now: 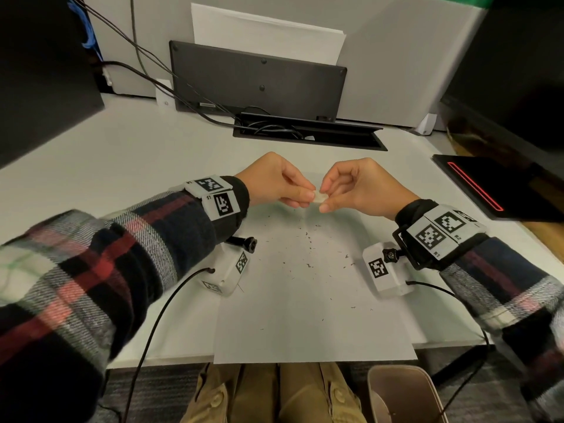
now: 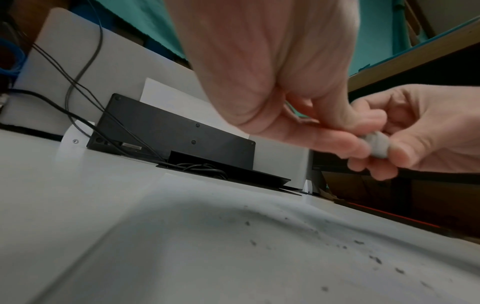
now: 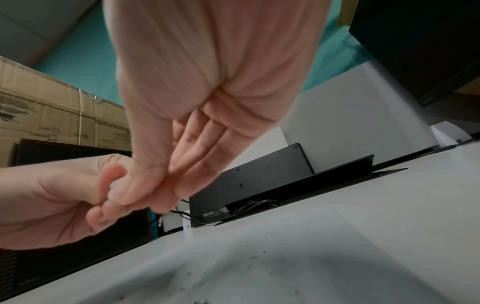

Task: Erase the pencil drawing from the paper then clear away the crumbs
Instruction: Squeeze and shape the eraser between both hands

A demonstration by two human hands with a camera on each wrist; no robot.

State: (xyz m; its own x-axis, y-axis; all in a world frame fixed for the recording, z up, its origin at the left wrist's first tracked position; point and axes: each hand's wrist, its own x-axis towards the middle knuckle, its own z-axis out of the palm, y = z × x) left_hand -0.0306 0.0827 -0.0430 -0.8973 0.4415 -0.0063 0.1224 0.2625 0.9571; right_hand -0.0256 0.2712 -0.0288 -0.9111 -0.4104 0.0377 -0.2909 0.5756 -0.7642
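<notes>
Above the paper, eraser crosswise between both hands

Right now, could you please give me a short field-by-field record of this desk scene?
eraser: small pale lump, held above the paper
left hand: pinches the eraser
right hand: pinches the eraser's other side
paper: white sheet flat on the desk, its near edge overhanging
crumbs: dark specks scattered over the sheet
drawing: no pencil lines visible
bin: on the floor below the desk edge

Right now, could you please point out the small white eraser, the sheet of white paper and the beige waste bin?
small white eraser (image 1: 320, 197): head view, its exposed middle.
sheet of white paper (image 1: 314, 328): head view, bare lower part.
beige waste bin (image 1: 396, 372): head view, its rim.
</notes>
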